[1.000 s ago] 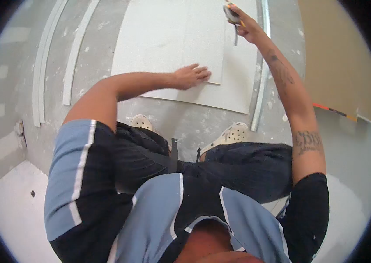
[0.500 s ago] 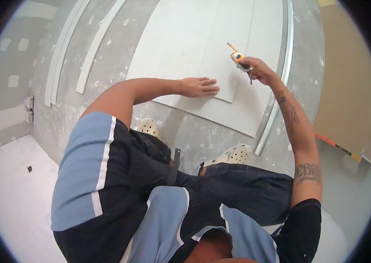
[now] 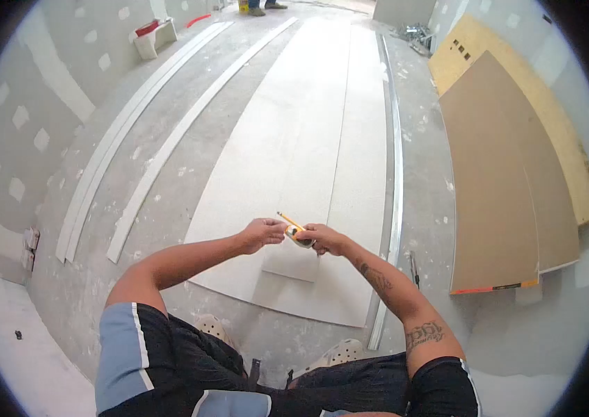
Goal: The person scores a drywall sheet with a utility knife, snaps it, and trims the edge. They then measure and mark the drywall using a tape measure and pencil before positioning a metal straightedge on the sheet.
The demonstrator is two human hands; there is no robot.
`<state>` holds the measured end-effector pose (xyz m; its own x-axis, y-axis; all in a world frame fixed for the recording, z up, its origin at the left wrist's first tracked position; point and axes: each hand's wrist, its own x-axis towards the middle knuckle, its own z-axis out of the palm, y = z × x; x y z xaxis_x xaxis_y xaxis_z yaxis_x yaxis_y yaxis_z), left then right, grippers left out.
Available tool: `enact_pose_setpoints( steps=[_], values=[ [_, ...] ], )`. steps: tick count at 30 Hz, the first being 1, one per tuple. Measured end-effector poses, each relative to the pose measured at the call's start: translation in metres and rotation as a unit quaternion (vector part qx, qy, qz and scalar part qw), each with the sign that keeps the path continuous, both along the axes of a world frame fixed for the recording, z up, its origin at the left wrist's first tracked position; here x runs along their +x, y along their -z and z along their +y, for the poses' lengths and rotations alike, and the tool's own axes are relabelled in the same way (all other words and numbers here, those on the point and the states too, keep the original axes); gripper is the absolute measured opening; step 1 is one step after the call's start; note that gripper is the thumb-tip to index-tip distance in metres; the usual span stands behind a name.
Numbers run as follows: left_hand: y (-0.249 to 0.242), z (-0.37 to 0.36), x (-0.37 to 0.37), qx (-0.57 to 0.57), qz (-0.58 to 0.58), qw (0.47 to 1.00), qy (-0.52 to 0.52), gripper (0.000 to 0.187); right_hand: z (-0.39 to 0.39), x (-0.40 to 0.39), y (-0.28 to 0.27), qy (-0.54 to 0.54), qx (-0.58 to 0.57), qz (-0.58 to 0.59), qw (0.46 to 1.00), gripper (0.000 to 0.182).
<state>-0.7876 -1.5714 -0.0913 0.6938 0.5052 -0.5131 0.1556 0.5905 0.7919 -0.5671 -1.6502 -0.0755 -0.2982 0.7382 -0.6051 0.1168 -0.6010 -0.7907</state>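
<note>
My right hand (image 3: 326, 239) is closed around a white, orange and black tape measure (image 3: 300, 237), with a yellow pencil (image 3: 290, 221) sticking out toward the upper left. Right beside the tape's left end, my left hand (image 3: 262, 235) has its fingers drawn together; what they pinch, if anything, is too small to tell. Both hands are above the white boards. A narrower board (image 3: 291, 266) lies on top of a wide white board (image 3: 239, 201) on the floor.
Metal channel (image 3: 394, 167) runs along the boards' right side. White strips (image 3: 162, 154) lie at left. Brown boards (image 3: 493, 174) lean at right, before a yellow panel (image 3: 465, 52). A red-and-white object (image 3: 154, 39) stands far left; another person's feet (image 3: 257, 11) show at the top.
The view has tilted up, showing more of the room. My left hand has left the board surface, and both hands have come together at the tape measure.
</note>
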Motion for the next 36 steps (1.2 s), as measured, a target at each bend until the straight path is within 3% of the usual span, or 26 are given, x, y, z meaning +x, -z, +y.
enact_pose_setpoints(
  steps=[4,7,9,14,17,18,19,20,21,22,23,26,28,29,31,36],
  values=[
    [-0.001,-0.003,-0.001,-0.014,-0.002,0.999,-0.031,0.040,0.001,-0.016,-0.004,0.030,0.021,-0.027,0.999,0.052],
    [0.002,0.001,-0.003,-0.067,-0.005,0.998,-0.017,0.037,0.001,-0.021,-0.006,0.041,0.024,-0.027,0.998,0.046],
    [0.003,0.000,-0.005,-0.096,-0.019,0.995,0.001,0.031,0.002,-0.027,-0.006,0.043,0.020,-0.088,0.995,0.040],
    [0.019,0.005,-0.005,-0.092,-0.029,0.995,0.029,0.031,0.005,-0.032,-0.008,0.012,0.015,-0.135,0.991,0.037],
    [0.100,0.035,-0.030,-0.083,-0.108,0.985,0.103,0.032,0.005,-0.017,0.030,-0.024,0.066,-0.162,0.984,0.035],
    [0.114,0.051,-0.046,0.290,-0.059,0.918,0.265,0.016,0.006,-0.008,0.031,-0.062,0.031,-0.221,0.973,0.038],
    [0.129,0.068,-0.062,0.639,0.022,0.711,0.292,0.007,0.004,0.008,0.040,-0.078,-0.001,-0.261,0.962,0.039],
    [0.109,0.073,-0.071,0.705,0.175,0.537,0.430,0.005,-0.013,0.015,0.016,-0.075,0.024,-0.261,0.962,0.037],
    [0.121,0.082,-0.097,0.593,0.044,0.731,0.336,0.009,-0.020,0.031,0.030,-0.063,-0.033,-0.276,0.958,0.037],
    [0.115,0.075,-0.101,0.294,0.152,0.914,0.237,0.012,-0.036,0.046,0.037,-0.052,-0.035,-0.278,0.959,0.040],
    [0.108,0.067,-0.105,0.007,0.217,0.975,-0.045,0.018,-0.045,0.051,0.019,-0.055,-0.089,-0.344,0.933,0.042],
    [0.097,0.049,-0.106,0.013,0.290,0.953,-0.084,0.027,-0.076,0.088,0.033,-0.073,-0.102,-0.331,0.935,0.046],
    [0.094,0.039,-0.097,0.160,0.343,0.924,0.058,0.029,-0.094,0.098,0.039,-0.048,-0.107,-0.339,0.934,0.048],
    [0.084,0.033,-0.092,0.156,0.342,0.925,0.059,0.029,-0.097,0.095,0.037,-0.049,-0.111,-0.339,0.933,0.048],
    [0.068,0.013,-0.074,0.286,0.374,0.874,0.121,0.026,-0.105,0.093,0.049,-0.067,-0.020,-0.328,0.942,0.047],
    [0.071,-0.017,-0.046,0.345,0.368,0.852,0.139,0.027,-0.106,0.070,0.041,-0.080,0.051,-0.361,0.928,0.055]
  ],
)
